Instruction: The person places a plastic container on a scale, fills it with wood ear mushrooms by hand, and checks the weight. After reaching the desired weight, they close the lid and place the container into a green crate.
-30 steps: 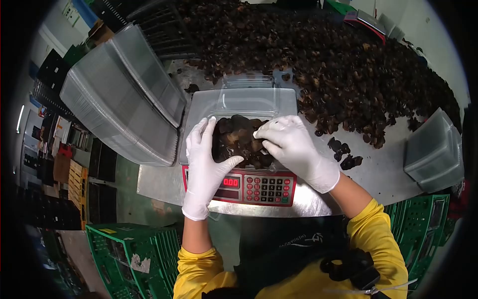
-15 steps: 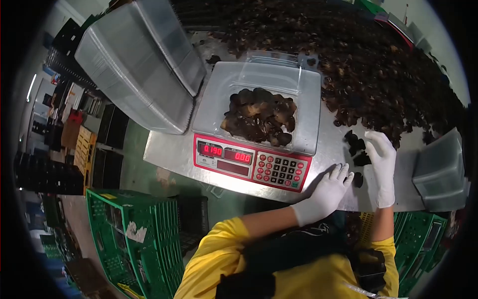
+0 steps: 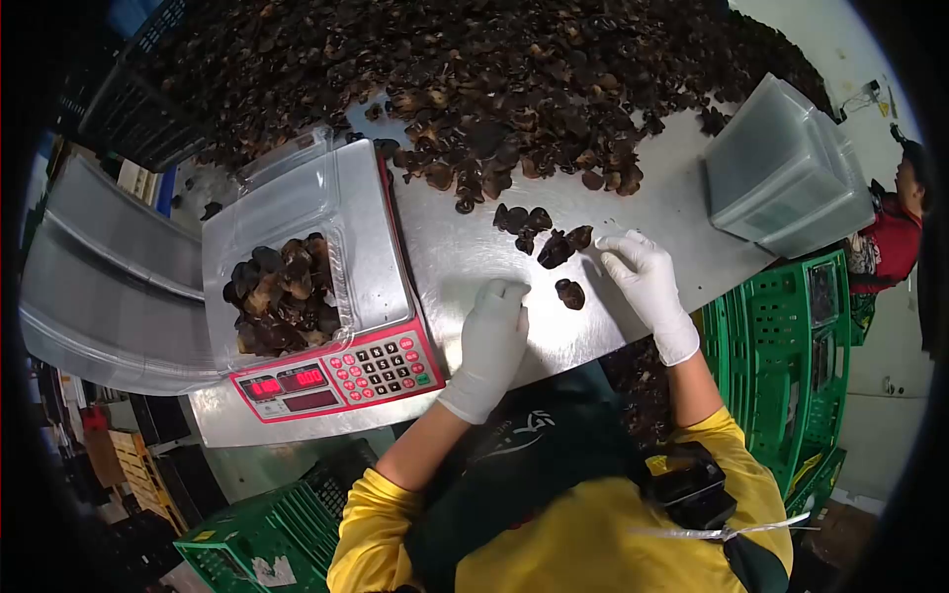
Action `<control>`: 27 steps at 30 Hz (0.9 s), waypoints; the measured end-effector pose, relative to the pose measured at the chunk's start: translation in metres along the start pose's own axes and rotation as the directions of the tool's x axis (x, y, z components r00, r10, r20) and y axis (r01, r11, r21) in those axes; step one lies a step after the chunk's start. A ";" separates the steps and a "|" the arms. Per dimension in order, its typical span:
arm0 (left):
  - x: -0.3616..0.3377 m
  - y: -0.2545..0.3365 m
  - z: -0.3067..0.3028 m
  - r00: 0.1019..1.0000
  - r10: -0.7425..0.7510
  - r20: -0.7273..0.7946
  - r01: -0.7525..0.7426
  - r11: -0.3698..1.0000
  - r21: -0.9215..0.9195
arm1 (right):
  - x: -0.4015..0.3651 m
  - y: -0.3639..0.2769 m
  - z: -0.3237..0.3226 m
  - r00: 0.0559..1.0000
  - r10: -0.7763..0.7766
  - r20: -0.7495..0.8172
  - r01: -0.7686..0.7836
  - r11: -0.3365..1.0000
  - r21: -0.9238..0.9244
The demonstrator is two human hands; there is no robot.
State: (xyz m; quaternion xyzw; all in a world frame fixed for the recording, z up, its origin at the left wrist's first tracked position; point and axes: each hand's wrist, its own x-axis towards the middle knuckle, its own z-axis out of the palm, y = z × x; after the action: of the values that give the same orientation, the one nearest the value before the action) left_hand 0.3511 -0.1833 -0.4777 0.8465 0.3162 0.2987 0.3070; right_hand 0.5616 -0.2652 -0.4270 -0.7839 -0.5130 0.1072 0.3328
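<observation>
Loose dark wood ear mushrooms (image 3: 563, 247) lie in small clumps on the steel table between my hands. My left hand (image 3: 491, 346), white-gloved, rests just right of the scale with its fingers curled in; nothing shows in it. My gloved right hand (image 3: 647, 287) is beside the clumps, fingers bent and apart, the fingertips close to the nearest piece. A single small mushroom (image 3: 570, 294) sits lower, apart from both hands. To the left, a clear plastic tray (image 3: 341, 262) holding a heap of mushrooms (image 3: 282, 296) stands on the red-framed digital scale (image 3: 390, 341).
A large mushroom pile (image 3: 474, 99) spreads over the far side of the table. Stacked clear trays stand at left (image 3: 109, 287) and right (image 3: 781, 168). Green crates (image 3: 791, 366) flank me below the table edge. Another person (image 3: 895, 232) is at far right.
The view has turned right, so the scale now appears at left. My left hand has drawn away from the loose mushrooms toward the scale, its fingers curling. My right hand stays beside them.
</observation>
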 end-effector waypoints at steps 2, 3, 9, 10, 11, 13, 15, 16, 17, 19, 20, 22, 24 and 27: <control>0.005 0.002 0.002 0.997 0.072 -0.013 -0.071 0.995 0.066 | -0.006 0.005 0.011 0.993 -0.121 0.008 0.121 0.992 0.025; 0.004 0.001 -0.001 0.990 0.143 -0.018 -0.140 0.981 0.132 | -0.010 -0.004 0.011 0.996 -0.082 0.042 0.080 0.996 0.046; 0.009 0.054 -0.102 0.985 -0.031 -0.171 0.040 0.998 0.053 | -0.014 0.008 0.024 0.989 -0.110 0.094 0.105 0.993 0.054; 0.006 0.053 -0.128 0.951 0.030 -0.308 -0.006 0.997 0.077 | -0.013 0.006 0.025 0.990 -0.112 0.090 0.104 0.991 0.083; 0.007 0.049 -0.164 0.889 0.237 -0.393 -0.143 0.957 0.253 | -0.013 0.003 0.028 0.991 -0.113 0.079 0.104 0.989 0.108; 0.001 0.024 -0.199 0.797 0.107 -0.595 0.062 0.965 0.257 | -0.009 -0.001 0.031 0.989 -0.124 0.076 0.119 0.991 0.066; -0.003 -0.005 -0.226 0.686 -0.036 -0.727 0.166 0.980 0.108 | -0.009 -0.007 0.030 0.988 -0.134 0.069 0.134 0.991 0.014; -0.006 -0.013 -0.237 0.700 -0.094 -0.708 0.227 0.969 0.096 | -0.010 -0.013 0.031 0.988 -0.101 0.113 0.104 0.994 -0.018; -0.008 -0.021 -0.245 0.711 -0.153 -0.686 0.288 0.954 0.085 | -0.011 -0.018 0.032 0.986 -0.065 0.156 0.074 0.996 -0.052; -0.011 -0.039 -0.251 0.786 -0.205 -0.583 0.286 0.957 0.049 | -0.017 -0.018 0.036 0.975 -0.095 0.201 0.137 0.969 -0.205; -0.013 -0.042 -0.252 0.820 -0.159 -0.550 0.273 0.953 0.131 | -0.021 -0.013 0.039 0.974 -0.091 0.209 0.148 0.950 -0.276; -0.016 -0.041 -0.253 0.847 -0.097 -0.523 0.237 0.949 0.207 | -0.031 -0.003 0.049 0.981 -0.066 0.181 0.121 0.941 -0.315; -0.022 -0.054 -0.258 0.807 -0.036 -0.589 0.240 0.932 0.272 | -0.033 0.003 0.057 0.986 -0.034 0.163 0.080 0.956 -0.282; -0.032 -0.061 -0.257 0.709 -0.057 -0.703 0.292 0.931 0.220 | -0.024 -0.020 0.054 0.987 -0.033 0.157 0.061 0.982 -0.180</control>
State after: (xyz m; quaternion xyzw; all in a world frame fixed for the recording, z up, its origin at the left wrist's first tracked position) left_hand 0.1293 -0.0838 -0.3682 0.6793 0.5299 0.5047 0.0565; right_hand 0.5082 -0.2589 -0.4593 -0.7884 -0.5632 0.1111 0.2209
